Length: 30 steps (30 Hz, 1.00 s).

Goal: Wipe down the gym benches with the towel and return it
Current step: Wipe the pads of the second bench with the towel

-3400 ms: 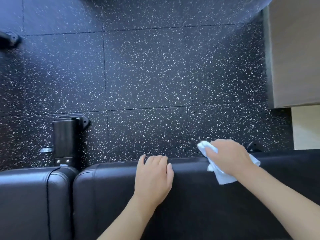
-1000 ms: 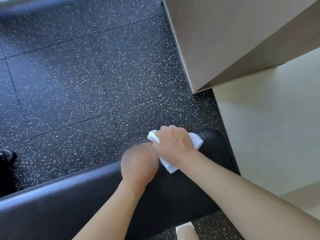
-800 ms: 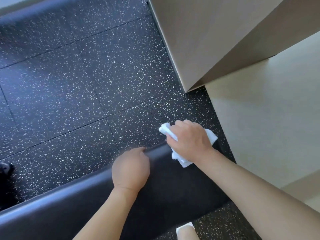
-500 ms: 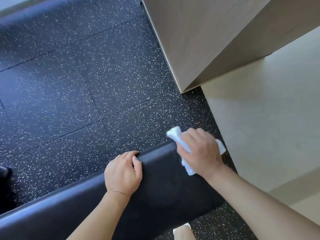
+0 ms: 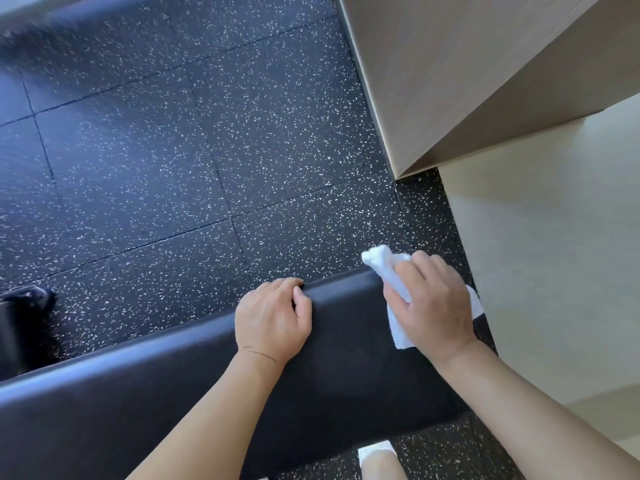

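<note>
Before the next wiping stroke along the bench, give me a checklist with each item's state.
1. Towel gripped by right hand: ok.
2. Towel touching the bench pad: ok, at the far edge.
3. Left hand steadying the bench, fingers curled over its far edge: ok.
4. Left hand out of the stroke path: not ok if wiping leftward.
5. Pad's end already clean: cannot tell.

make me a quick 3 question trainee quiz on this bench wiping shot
1. Which of the two hands holds the white towel?
2. True or false: the left hand rests flat in the middle of the bench pad.
3. Multiple choice: the towel is near the bench's A) end by the pale floor B) far left end C) underside.

Key: 1. The right hand. 2. False; its fingers curl over the far edge. 3. A.
</note>
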Tool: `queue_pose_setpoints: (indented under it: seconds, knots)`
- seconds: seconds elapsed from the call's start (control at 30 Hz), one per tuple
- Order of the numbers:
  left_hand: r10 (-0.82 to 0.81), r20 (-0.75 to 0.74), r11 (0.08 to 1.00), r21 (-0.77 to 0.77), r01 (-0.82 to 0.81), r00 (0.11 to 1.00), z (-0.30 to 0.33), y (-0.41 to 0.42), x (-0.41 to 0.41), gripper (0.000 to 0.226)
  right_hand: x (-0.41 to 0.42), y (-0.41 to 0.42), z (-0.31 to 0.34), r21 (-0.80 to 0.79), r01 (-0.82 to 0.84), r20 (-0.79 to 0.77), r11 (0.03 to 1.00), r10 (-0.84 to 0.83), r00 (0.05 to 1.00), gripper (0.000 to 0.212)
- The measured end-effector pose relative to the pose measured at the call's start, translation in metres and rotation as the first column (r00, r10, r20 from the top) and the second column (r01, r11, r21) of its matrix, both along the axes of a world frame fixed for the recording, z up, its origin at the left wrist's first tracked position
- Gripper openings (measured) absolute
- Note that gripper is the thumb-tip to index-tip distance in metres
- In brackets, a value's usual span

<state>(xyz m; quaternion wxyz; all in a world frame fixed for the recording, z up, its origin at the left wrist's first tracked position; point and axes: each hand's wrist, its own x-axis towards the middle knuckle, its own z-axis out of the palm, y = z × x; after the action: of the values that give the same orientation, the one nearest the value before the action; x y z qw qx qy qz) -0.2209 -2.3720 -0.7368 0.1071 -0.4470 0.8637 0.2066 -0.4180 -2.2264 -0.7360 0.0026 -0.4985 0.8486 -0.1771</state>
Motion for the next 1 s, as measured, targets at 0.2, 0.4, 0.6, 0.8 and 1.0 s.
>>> queue_pose_setpoints:
  seconds: [0.2,0.4,0.6,0.8,1.0]
  knots:
    - [0.015,-0.075,0.999,-0.038,-0.018,0.997,-0.008,0.003,0.008,0.04,0.09,0.008,0.006,-0.035,-0.168,0.045,0.985,0.17,0.984,0.02]
    - [-0.118,-0.172,0.985,-0.145,0.094,0.978,-0.003,0.027,0.075,0.054,0.111,0.028,0.013,0.074,-0.37,-0.078,0.926,0.376,0.923,0.007]
    - [-0.276,-0.094,0.949,-0.183,0.256,0.957,-0.005,0.061,0.214,0.069,0.114,0.013,0.012,0.045,0.218,-0.037,0.975,-0.217,0.976,0.017]
    - [-0.264,-0.158,0.957,-0.163,0.238,0.952,0.0,0.058,0.246,0.062,0.278,-0.036,0.014,0.024,-0.085,0.108,0.996,0.082,0.991,0.013]
    - [-0.233,-0.106,0.955,-0.209,0.208,0.967,0.002,0.05,0.321,0.064,0.227,-0.029,0.011,0.072,-0.229,-0.166,0.971,0.238,0.957,0.015]
